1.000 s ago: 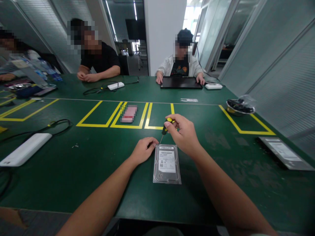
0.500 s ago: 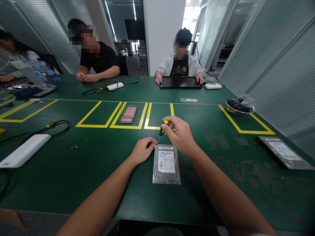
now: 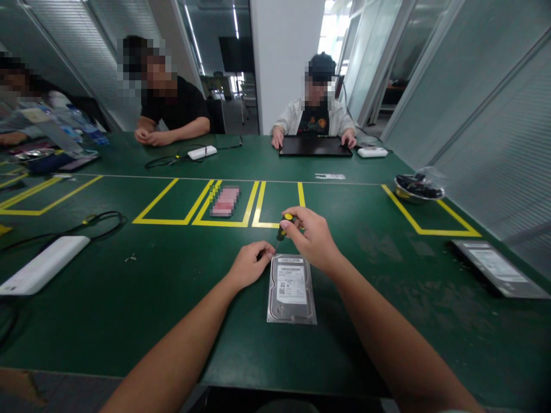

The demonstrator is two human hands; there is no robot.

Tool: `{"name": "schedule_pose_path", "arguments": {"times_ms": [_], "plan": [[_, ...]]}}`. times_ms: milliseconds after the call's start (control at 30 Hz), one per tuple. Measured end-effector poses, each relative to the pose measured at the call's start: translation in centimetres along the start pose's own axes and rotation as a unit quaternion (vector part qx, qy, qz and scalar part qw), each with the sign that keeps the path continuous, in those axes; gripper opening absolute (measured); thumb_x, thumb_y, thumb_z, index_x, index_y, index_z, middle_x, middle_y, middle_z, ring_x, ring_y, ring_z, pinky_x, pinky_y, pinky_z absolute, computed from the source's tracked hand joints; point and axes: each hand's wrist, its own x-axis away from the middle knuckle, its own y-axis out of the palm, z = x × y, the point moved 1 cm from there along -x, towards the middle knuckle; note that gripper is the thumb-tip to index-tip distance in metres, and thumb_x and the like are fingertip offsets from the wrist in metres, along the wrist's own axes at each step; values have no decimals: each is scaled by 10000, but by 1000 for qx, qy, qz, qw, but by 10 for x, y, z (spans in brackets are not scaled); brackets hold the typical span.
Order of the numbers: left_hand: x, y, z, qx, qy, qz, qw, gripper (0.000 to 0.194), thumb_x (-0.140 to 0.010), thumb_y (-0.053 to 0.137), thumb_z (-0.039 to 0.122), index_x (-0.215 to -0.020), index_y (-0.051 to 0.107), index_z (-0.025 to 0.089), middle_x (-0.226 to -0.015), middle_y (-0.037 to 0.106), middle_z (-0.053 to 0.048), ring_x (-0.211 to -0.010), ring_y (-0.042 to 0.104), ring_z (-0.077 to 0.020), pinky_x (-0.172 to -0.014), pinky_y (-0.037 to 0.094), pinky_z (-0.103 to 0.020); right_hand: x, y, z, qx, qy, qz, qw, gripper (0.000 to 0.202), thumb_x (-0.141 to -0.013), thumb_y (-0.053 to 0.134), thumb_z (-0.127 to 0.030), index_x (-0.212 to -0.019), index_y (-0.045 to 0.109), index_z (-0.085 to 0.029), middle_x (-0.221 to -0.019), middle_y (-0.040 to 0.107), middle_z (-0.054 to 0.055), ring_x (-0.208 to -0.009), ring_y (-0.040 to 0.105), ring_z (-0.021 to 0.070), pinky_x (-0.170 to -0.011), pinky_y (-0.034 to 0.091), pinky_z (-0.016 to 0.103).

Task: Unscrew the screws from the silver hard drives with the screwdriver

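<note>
In the head view, the drive point(image 3: 291, 287) lies flat on the table point(image 3: 86, 327), label up, in front of the person. The right hand point(image 3: 316, 238) pinches the handle of the screwdriver point(image 3: 282, 228), whose shaft slants down to the drive's far left corner. The left hand point(image 3: 248, 265) is beside that corner, thumb and fingers drawn together; whether they pinch anything small I cannot tell.

The work looks to be under way at this one corner: the drive is whole, its top in place, and no loose screw can be made out. How many screws are done or left does not show. The screwdriver's tip is too fine to make out, and the fingers partly cover its handle.
</note>
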Motion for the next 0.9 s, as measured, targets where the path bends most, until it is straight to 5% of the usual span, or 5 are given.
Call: {"name": "schedule_pose_path", "arguments": {"times_ms": [500, 900], "plan": [[0, -2, 2, -9, 1, -1, 1000, 137, -881, 525, 221, -877, 656, 177, -807, 673, -8, -752, 599, -161, -698, 433, -261, 0, 0, -1, -6, 0, -3, 1000, 158, -919, 553, -295, -1010, 619, -184, -835, 644, 29, -738, 581, 151, -706, 434, 299], [0, -1, 1, -6, 3, 0, 1000, 123, -879, 517, 208, -861, 633, 171, -803, 651, -3, -749, 582, -157, -706, 416, -263, 0, -4, -8, 18, -70, -41, 997, 204, -929, 571, -267, -1087, 633, -154, -944, 685, 56, -775, 603, 148, -726, 456, 282]]}}
